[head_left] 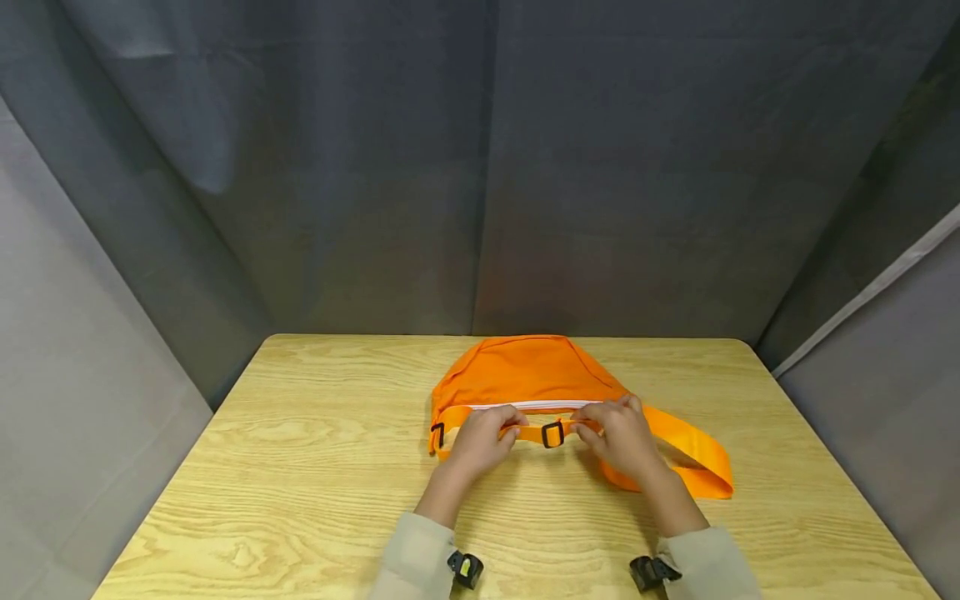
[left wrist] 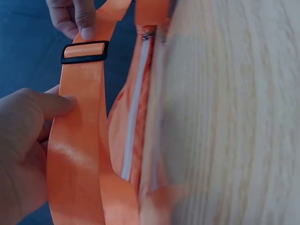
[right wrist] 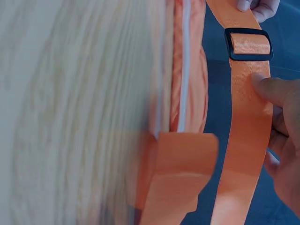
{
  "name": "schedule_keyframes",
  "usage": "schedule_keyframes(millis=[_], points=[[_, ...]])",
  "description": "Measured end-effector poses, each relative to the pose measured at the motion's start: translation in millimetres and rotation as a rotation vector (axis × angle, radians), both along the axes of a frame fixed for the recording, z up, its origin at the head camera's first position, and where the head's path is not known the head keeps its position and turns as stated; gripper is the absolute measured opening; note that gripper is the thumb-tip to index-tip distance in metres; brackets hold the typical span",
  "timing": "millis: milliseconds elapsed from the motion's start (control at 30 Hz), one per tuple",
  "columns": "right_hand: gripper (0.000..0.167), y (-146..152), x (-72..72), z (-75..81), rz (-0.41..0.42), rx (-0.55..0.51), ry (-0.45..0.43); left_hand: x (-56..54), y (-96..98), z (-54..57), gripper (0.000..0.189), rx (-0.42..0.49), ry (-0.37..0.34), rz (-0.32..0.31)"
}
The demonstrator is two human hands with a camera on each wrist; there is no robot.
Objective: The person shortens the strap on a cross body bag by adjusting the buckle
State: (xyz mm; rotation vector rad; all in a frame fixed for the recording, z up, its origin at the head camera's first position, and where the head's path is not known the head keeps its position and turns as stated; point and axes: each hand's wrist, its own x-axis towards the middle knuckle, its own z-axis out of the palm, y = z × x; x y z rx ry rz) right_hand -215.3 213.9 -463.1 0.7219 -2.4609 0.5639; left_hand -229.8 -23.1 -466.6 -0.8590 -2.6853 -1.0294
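An orange waist bag (head_left: 528, 371) with a white zipper (head_left: 517, 406) lies on the table. In front of it, both hands hold its orange strap (left wrist: 77, 136) raised, with a black slide buckle (head_left: 552, 435) between them. My left hand (head_left: 483, 437) pinches the strap left of the buckle, thumb flat on the webbing in the left wrist view. On the buckle's other side, my right hand (head_left: 618, 433) pinches the strap between thumb and fingers. A loop of webbing (head_left: 701, 454) spreads on the table to the right.
The light wooden table (head_left: 300, 458) extends to both sides of the bag. A dark grey curtain (head_left: 375, 167) hangs behind its far edge, with paler panels (head_left: 75, 375) at left and right. A black clip (head_left: 467, 569) sits at the left cuff.
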Motion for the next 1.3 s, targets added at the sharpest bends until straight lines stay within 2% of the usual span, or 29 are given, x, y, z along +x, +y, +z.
schedule_keyframes(millis=[200,400,500,667,733,867,1033,1167,1300], points=[[0.014,-4.9,10.8,4.7,0.120,-0.125,-0.054,13.1,-11.7,13.4,0.010,0.015,0.043,-0.038],[0.015,-10.9,20.0,8.8,0.142,-0.141,-0.062,18.8,-22.4,20.1,0.012,-0.031,0.148,-0.072],[0.015,-13.9,22.4,9.9,0.149,-0.151,-0.051,22.6,-28.1,21.8,0.012,-0.065,0.176,-0.070],[0.021,-15.8,21.5,7.4,0.213,-0.182,0.011,29.8,-35.5,24.0,0.013,-0.085,0.167,-0.064],[0.022,-17.0,22.3,7.0,0.228,-0.199,0.013,32.6,-37.9,24.6,0.014,-0.085,0.151,-0.073],[0.020,-20.6,27.6,9.2,0.221,-0.244,-0.040,37.9,-41.5,24.3,0.017,-0.072,0.095,-0.122],[0.017,-25.2,32.9,13.6,0.223,-0.294,-0.129,43.2,-43.4,21.7,0.017,0.032,-0.043,-0.180],[0.014,-28.4,35.5,15.6,0.234,-0.312,-0.200,45.9,-45.4,21.2,0.016,0.086,-0.129,-0.184],[0.014,-31.0,39.5,16.2,0.245,-0.319,-0.230,46.8,-49.7,21.4,0.015,0.105,-0.155,-0.166]])
